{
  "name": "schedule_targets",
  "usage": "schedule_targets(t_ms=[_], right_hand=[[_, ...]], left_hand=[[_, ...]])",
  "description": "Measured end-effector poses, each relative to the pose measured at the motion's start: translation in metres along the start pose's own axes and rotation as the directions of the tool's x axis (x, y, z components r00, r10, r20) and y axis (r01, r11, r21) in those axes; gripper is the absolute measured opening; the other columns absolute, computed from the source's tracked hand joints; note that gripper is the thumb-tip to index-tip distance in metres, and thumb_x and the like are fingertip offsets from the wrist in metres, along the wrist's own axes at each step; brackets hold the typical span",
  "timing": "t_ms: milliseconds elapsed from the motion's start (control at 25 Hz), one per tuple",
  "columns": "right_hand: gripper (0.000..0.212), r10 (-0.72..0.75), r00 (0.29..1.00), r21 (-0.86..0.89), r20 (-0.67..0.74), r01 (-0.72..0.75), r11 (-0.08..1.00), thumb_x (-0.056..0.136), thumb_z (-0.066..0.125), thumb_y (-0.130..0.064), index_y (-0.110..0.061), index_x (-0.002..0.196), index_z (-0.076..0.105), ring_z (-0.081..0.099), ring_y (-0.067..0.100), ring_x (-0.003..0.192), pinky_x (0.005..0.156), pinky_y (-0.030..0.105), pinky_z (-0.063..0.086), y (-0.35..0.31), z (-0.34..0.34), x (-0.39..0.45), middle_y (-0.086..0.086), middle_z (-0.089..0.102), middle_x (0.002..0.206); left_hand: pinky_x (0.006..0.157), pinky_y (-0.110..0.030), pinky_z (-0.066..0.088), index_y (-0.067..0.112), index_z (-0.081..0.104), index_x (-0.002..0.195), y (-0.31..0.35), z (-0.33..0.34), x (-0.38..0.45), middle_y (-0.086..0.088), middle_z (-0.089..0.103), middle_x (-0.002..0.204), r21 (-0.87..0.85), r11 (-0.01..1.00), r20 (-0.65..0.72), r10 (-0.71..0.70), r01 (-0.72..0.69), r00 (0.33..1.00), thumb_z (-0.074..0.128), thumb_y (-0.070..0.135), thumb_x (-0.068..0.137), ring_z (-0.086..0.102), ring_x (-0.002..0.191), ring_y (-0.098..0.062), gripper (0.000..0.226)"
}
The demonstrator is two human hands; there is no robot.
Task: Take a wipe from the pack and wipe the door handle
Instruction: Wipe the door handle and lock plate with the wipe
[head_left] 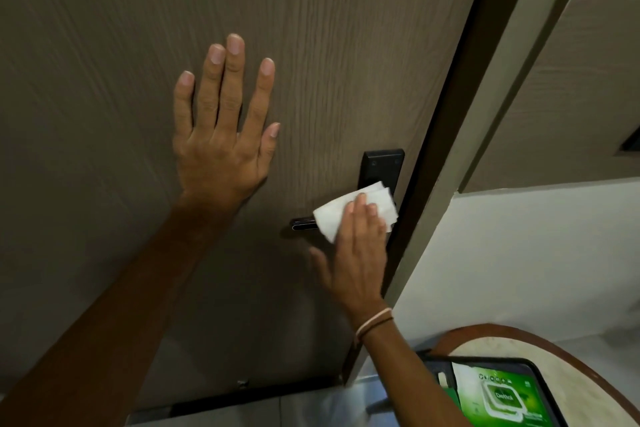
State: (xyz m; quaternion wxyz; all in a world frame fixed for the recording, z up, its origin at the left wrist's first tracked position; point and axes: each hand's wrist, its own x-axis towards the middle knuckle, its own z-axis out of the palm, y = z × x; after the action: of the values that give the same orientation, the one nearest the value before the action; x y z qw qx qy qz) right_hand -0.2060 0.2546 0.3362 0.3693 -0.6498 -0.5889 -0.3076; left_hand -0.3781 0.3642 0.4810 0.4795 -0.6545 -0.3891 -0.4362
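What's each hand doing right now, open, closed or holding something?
Left hand: open, flat against the door.
Right hand: open, straight fingers pressing the wipe onto the door handle.

Brown door [104, 28], round table [502, 328], black tray [485, 360]

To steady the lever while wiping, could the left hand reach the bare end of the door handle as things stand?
Probably yes: the left hand lies flat on the door above and left of the door handle, whose bare end shows left of the wipe; nothing lies between them.
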Motion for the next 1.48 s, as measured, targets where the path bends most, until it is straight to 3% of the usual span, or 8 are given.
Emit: schedule_targets(t_ms=[160,320,560,920,1120,1240,1400,1480], right_hand=[[0.078,0.044,0.999,0.092,-0.027,-0.041,0.995,0.099,0.032,-0.065,-0.005,0.149,0.030,0.012,0.024,0.157,0.130,0.037,-0.003,0.005,-0.002,0.007,0.018,0.031,0.154],[0.061,-0.101,0.994,0.068,-0.041,0.103,0.992,0.098,0.038,-0.064,-0.012,0.127,0.048,0.047,0.030,0.118,0.126,0.038,0.007,-0.048,0.004,0.016,0.010,0.046,0.125],[0.048,-0.287,0.954,0.040,-0.086,0.291,0.956,0.099,0.043,-0.058,-0.016,0.118,0.054,0.049,0.025,0.109,0.116,0.039,0.019,-0.025,-0.007,0.024,0.006,0.051,0.118],[0.057,-0.153,0.985,0.047,-0.085,0.158,0.986,0.098,0.039,-0.065,-0.011,0.104,0.057,0.050,0.025,0.092,0.095,0.042,0.038,-0.029,-0.010,0.029,0.011,0.066,0.092],[0.053,-0.274,0.962,0.118,-0.023,0.274,0.954,0.098,0.048,-0.061,-0.011,0.112,0.056,0.052,0.029,0.105,0.110,0.042,0.030,-0.052,0.001,0.011,0.010,0.053,0.113],[0.064,-0.302,0.953,0.074,-0.001,0.301,0.951,0.097,0.052,-0.060,-0.011,0.138,0.048,0.047,0.029,0.132,0.124,0.038,0.017,-0.031,0.003,0.006,0.011,0.048,0.137],[0.078,-0.099,0.994,0.067,-0.052,0.102,0.993,0.098,0.048,-0.060,-0.009,0.154,0.027,0.008,0.022,0.159,0.130,0.041,0.004,0.025,-0.010,0.011,0.013,0.032,0.158],[0.073,-0.032,0.998,0.175,-0.059,0.042,0.984,0.098,0.046,-0.060,-0.009,0.149,0.034,0.019,0.024,0.156,0.130,0.037,0.009,0.040,-0.015,0.016,0.012,0.035,0.155]], left_hand=[[0.132,-0.044,-0.003,0.019,0.006,0.167,0.005,-0.002,0.000,-0.020,0.029,0.164,-0.015,1.000,0.000,-0.009,0.009,1.000,0.034,0.040,0.111,0.016,0.155,-0.031,0.066],[0.132,-0.043,-0.006,0.018,0.007,0.167,0.003,-0.002,0.000,-0.021,0.030,0.164,-0.022,1.000,0.004,-0.011,0.011,1.000,0.035,0.040,0.111,0.011,0.158,-0.030,0.066],[0.133,-0.045,-0.002,0.019,0.008,0.168,0.000,0.000,-0.002,-0.018,0.020,0.167,-0.020,0.999,0.009,-0.029,0.029,1.000,0.033,0.040,0.111,-0.011,0.161,-0.021,0.066],[0.133,-0.045,-0.002,0.019,0.009,0.168,0.001,0.003,-0.002,-0.016,0.017,0.168,-0.006,1.000,-0.005,-0.020,0.020,1.000,0.032,0.040,0.110,-0.010,0.162,-0.021,0.066],[0.133,-0.045,-0.002,0.017,0.012,0.168,0.000,0.003,-0.002,-0.019,0.022,0.167,-0.003,1.000,-0.022,-0.020,0.019,1.000,0.033,0.039,0.110,-0.008,0.162,-0.022,0.065],[0.133,-0.045,-0.001,0.016,0.014,0.168,0.000,0.001,-0.002,-0.021,0.028,0.167,0.002,1.000,-0.020,-0.024,0.024,0.999,0.034,0.038,0.110,-0.008,0.162,-0.022,0.065],[0.133,-0.045,-0.002,0.015,0.014,0.168,0.001,0.000,-0.003,-0.023,0.029,0.166,0.002,1.000,-0.008,-0.028,0.028,1.000,0.037,0.037,0.110,-0.009,0.162,-0.023,0.066],[0.133,-0.046,-0.001,0.015,0.016,0.168,0.002,0.000,-0.003,-0.023,0.029,0.167,0.000,1.000,-0.018,-0.029,0.029,0.999,0.036,0.036,0.110,-0.007,0.162,-0.024,0.064]])
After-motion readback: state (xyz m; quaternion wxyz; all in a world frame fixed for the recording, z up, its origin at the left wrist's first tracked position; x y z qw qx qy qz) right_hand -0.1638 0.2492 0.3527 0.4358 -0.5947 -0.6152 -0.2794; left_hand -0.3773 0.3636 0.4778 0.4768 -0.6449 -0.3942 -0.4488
